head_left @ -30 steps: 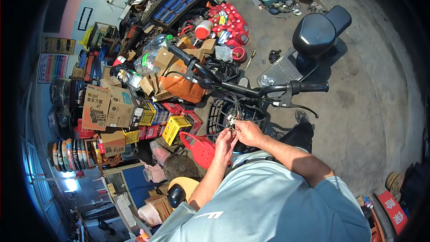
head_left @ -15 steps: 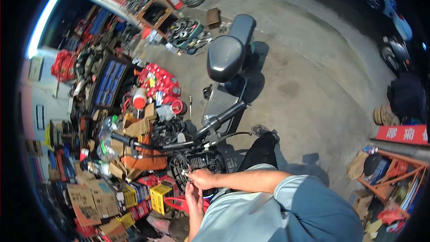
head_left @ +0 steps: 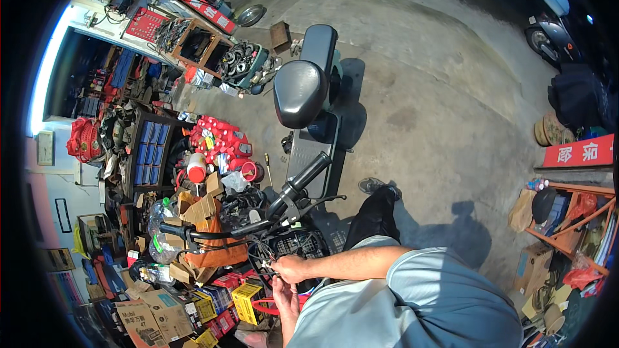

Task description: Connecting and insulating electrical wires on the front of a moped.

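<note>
An electric scooter stands before me, with its black seat (head_left: 300, 93), its handlebar (head_left: 303, 177) turned at an angle and a black mesh basket (head_left: 300, 245) at its front. My right hand (head_left: 291, 269) is closed beside the basket, its fingertips at thin dark cables (head_left: 261, 249) and a small pale piece. What it grips is too small to make out. Just below it, nearer to me, my left hand (head_left: 285, 299) reaches up with bent fingers close to the right fingertips. Whatever lies between its fingers is hidden.
Cardboard boxes (head_left: 145, 319), yellow boxes (head_left: 247, 303) and plastic bottles (head_left: 159, 219) crowd the left side. A screwdriver (head_left: 267, 166) lies on the concrete floor (head_left: 425, 129) by the footboard. A cluttered wooden rack (head_left: 570, 219) stands at right; parked vehicles are at the far right.
The view has shifted and turned a little, so the scooter's seat appears farther left. Both hands stay together by the basket, with only slight finger movement. The handlebar looks turned somewhat.
</note>
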The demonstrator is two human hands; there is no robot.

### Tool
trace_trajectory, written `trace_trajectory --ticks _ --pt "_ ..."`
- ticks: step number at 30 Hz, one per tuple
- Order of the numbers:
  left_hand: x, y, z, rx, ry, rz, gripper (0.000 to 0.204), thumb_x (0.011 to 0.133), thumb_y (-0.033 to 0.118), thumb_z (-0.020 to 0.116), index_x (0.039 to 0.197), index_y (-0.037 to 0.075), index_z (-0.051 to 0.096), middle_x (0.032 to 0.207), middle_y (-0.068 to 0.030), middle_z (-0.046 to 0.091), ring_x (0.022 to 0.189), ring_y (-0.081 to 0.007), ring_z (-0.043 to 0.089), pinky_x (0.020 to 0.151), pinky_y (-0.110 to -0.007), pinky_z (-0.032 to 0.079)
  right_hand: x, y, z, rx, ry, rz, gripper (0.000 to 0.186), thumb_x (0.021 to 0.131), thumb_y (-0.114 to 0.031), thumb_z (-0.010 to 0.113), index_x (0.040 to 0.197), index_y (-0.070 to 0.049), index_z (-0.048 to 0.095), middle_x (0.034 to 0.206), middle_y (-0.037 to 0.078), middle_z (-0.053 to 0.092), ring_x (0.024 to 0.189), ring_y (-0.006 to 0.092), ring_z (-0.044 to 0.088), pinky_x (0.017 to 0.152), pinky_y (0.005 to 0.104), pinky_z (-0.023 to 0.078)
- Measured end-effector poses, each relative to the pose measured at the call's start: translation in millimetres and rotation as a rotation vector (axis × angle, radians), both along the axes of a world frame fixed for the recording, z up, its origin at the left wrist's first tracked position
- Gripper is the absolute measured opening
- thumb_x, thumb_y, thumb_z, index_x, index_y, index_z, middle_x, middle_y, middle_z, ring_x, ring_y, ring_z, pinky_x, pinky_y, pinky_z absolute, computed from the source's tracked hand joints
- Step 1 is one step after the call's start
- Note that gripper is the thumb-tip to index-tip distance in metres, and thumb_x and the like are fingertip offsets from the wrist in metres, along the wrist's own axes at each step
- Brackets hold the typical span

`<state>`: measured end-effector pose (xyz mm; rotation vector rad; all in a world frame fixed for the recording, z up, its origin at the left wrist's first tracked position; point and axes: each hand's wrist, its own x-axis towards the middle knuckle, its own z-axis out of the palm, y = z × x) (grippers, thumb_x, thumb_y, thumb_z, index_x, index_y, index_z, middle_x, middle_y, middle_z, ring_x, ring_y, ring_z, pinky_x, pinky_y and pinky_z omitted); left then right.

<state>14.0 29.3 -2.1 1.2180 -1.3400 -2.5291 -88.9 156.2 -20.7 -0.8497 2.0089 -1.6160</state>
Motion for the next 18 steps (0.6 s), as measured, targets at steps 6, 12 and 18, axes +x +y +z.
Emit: trace_trajectory --ticks 6,12,18 --pt "0.0 -0.7 0.7 0.003 -0.009 0.001 0.036 0.082 0.009 0.066 0.115 0.010 0.050 0.107 -0.0078 0.063 0.101 -0.0208 0.060 0.089 -0.037 0.050 -2.1 1.3 3.4 0.041 0.010 0.027 0.014 0.074 -0.011 0.057 0.083 0.001 0.059 0.073 0.023 0.061 0.071 0.0402 0.062 0.063 0.0490 0.049" --pt "0.5 -2.4 -1.6 -0.008 0.018 -0.026 0.028 0.086 0.011 0.061 0.112 0.007 0.052 0.110 -0.0091 0.062 0.104 -0.0218 0.059 0.093 -0.039 0.048 -1.6 -2.1 0.7 0.029 0.015 -0.013 0.018 0.070 -0.013 0.061 0.081 0.001 0.062 0.074 0.024 0.063 0.073 0.0399 0.064 0.065 0.0471 0.052" --pt "-0.8 1.0 0.8 -0.012 0.023 -0.028 0.032 0.085 0.011 0.062 0.115 0.007 0.049 0.111 -0.0087 0.061 0.104 -0.0216 0.059 0.094 -0.038 0.047 -2.6 0.0 1.3 0.026 0.016 -0.003 0.018 0.071 -0.015 0.061 0.080 0.001 0.062 0.075 0.024 0.064 0.074 0.0404 0.064 0.066 0.0478 0.052"
